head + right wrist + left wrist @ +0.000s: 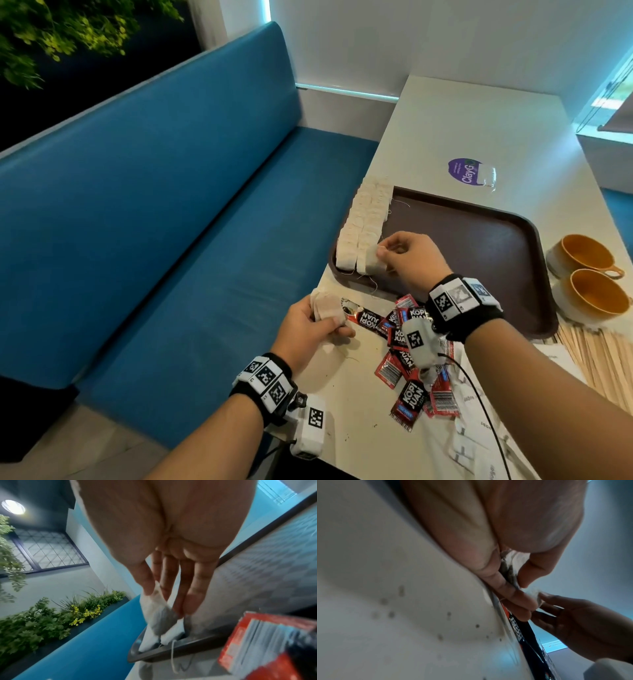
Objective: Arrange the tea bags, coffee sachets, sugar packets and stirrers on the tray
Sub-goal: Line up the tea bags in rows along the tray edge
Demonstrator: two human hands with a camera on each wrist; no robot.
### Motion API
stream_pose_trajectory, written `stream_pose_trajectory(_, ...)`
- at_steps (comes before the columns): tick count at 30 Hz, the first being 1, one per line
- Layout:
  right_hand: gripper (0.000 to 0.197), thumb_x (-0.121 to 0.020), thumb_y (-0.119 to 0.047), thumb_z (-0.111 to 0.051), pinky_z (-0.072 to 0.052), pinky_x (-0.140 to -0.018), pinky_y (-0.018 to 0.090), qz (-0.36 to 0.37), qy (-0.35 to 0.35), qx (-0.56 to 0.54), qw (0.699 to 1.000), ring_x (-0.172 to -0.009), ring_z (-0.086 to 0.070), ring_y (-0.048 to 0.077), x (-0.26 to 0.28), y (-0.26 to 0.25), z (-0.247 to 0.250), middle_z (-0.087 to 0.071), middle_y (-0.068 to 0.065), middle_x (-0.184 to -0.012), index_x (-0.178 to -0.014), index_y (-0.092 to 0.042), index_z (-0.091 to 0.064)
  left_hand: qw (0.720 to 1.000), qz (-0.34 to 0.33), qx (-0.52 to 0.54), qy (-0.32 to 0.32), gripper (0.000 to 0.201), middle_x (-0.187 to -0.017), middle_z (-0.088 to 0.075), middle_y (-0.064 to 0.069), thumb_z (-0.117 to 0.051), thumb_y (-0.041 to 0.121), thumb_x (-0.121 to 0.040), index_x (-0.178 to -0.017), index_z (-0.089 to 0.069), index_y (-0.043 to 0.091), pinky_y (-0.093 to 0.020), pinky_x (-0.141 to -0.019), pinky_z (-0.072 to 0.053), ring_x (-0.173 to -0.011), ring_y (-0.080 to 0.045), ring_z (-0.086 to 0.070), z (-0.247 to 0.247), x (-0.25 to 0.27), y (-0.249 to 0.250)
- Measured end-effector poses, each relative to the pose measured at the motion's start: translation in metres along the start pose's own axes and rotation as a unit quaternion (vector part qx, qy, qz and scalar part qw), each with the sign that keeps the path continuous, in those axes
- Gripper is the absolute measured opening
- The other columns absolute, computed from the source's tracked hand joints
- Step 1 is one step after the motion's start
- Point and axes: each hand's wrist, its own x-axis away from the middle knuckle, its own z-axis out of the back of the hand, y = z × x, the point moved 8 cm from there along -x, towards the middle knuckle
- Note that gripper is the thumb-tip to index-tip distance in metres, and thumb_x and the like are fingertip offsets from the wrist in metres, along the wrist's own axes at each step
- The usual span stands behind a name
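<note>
Tea bags are being laid on the tray (479,240) at this step, and two rows of them (364,222) are already seen along its edge at about 9 o'clock of the tray. One tea bag (375,262) is pinched between thumb and fingertips of the right hand (407,257) and is held at the near end of the inner row, just above or touching the tray floor; which of the two cannot be told. In the right wrist view this bag (159,616) hangs below the fingertips (193,601), its string trailing over the tray rim. A small stack of spare tea bags (325,306) is gripped by the curled fingers of the left hand (311,329), which is placed on the table (462,123) at about 7 o'clock from the tray. Coffee sachets (407,363) lie loose on the table at 6 o'clock of the tray, and wooden stirrers (592,356) at about 4 o'clock, both not yet arranged. As a judgement, the next move calls for the pinched bag to be released in line with the row, and then another one taken from the left stack.
</note>
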Motion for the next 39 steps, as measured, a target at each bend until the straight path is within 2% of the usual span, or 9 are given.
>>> stream_pose_trajectory(5,0.008,-0.091,-0.031,-0.076,-0.059,-0.089,0.041,-0.007,-0.077,0.079,0.994,-0.087,-0.07,0.017,-0.011,0.0,-0.02,-0.074,-0.003,-0.089,-0.088,-0.024,-0.075,1.0,0.003,0.006,0.001,0.018,-0.092,-0.074,-0.022,-0.064,-0.005,-0.096,-0.113,-0.058,-0.004,-0.052,-0.082,-0.061,-0.083,-0.036,-0.074,0.0,0.002,0.002)
stream_pose_trajectory(11,0.023,-0.084,-0.025,-0.083,-0.06,-0.084,0.038,-0.022,-0.028,0.072,0.997,-0.086,-0.07,0.02,-0.023,0.002,-0.014,-0.07,-0.001,-0.092,-0.1,-0.026,-0.066,1.0,0.009,0.012,0.003,0.02,-0.094,-0.073,-0.022,-0.062,-0.006,-0.096,-0.116,-0.057,-0.005,-0.044,-0.075,-0.062,-0.082,-0.034,-0.075,-0.001,0.004,0.005)
stream_pose_trajectory(13,0.021,-0.083,-0.021,-0.084,-0.06,-0.081,0.038,-0.01,-0.026,0.052,0.998,-0.081,-0.069,0.02,-0.022,0.0,-0.01,-0.07,0.001,-0.087,-0.095,-0.025,-0.067,1.0,0.008,0.012,0.001,0.019,-0.092,-0.074,-0.022,-0.062,-0.006,-0.097,-0.115,-0.058,-0.005,-0.048,-0.077,-0.063,-0.082,-0.033,-0.074,-0.001,0.004,0.005)
stream_pose_trajectory(16,0.015,-0.08,-0.017,-0.085,-0.058,-0.076,0.037,-0.008,-0.11,0.077,0.991,-0.072,-0.066,0.016,-0.01,0.0,-0.021,-0.07,0.0,-0.077,-0.089,-0.022,-0.073,1.0,0.006,0.007,-0.001,0.017,-0.09,-0.074,-0.021,-0.063,-0.005,-0.096,-0.112,-0.059,-0.004,-0.061,-0.086,-0.059,-0.082,-0.035,-0.074,-0.001,0.003,0.003)
stream_pose_trajectory(18,0.015,-0.079,-0.018,-0.086,-0.057,-0.075,0.031,-0.021,-0.154,0.111,0.981,-0.076,-0.068,0.015,-0.004,0.005,-0.031,-0.074,-0.001,-0.08,-0.087,-0.023,-0.075,1.0,0.01,0.004,0.001,0.018,-0.092,-0.075,-0.021,-0.064,-0.004,-0.096,-0.113,-0.06,-0.001,-0.062,-0.088,-0.059,-0.084,-0.037,-0.075,0.0,0.002,0.002)
stream_pose_trajectory(24,0.011,-0.082,-0.027,-0.084,-0.047,-0.064,0.019,-0.021,-0.119,0.134,0.984,-0.078,-0.067,0.011,-0.006,0.004,-0.031,-0.073,-0.005,-0.083,-0.089,-0.026,-0.076,1.0,0.009,0.006,0.002,0.021,-0.093,-0.075,-0.02,-0.064,-0.003,-0.096,-0.116,-0.06,0.0,-0.059,-0.087,-0.06,-0.085,-0.038,-0.075,0.001,0.002,0.002)
stream_pose_trajectory(29,0.008,-0.085,-0.019,-0.081,-0.038,-0.064,0.008,0.013,-0.099,0.195,0.976,-0.079,-0.061,0.004,-0.008,-0.001,-0.032,-0.067,-0.014,-0.081,-0.087,-0.025,-0.077,1.0,0.006,0.001,0.003,0.018,-0.095,-0.074,-0.023,-0.066,-0.001,-0.095,-0.113,-0.062,0.001,-0.056,-0.086,-0.06,-0.085,-0.038,-0.075,0.002,0.001,0.001)
stream_pose_trajectory(34,0.017,-0.085,-0.023,-0.082,-0.044,-0.078,0.019,0.022,-0.111,0.219,0.969,-0.084,-0.061,0.007,-0.012,-0.007,-0.035,-0.071,-0.007,-0.094,-0.102,-0.023,-0.08,1.0,0.007,0.006,0.009,0.018,-0.095,-0.075,-0.021,-0.068,-0.001,-0.094,-0.111,-0.063,0.004,-0.057,-0.087,-0.06,-0.087,-0.041,-0.075,0.003,0.0,-0.001)
stream_pose_trajectory(39,0.017,-0.086,-0.024,-0.081,-0.044,-0.079,0.02,0.02,-0.12,0.227,0.966,-0.081,-0.059,0.003,-0.012,-0.01,-0.038,-0.068,-0.008,-0.093,-0.103,-0.023,-0.079,1.0,0.008,0.012,0.007,0.019,-0.095,-0.074,-0.023,-0.068,-0.001,-0.094,-0.112,-0.063,0.004,-0.054,-0.085,-0.061,-0.087,-0.041,-0.075,0.003,0.001,0.0)
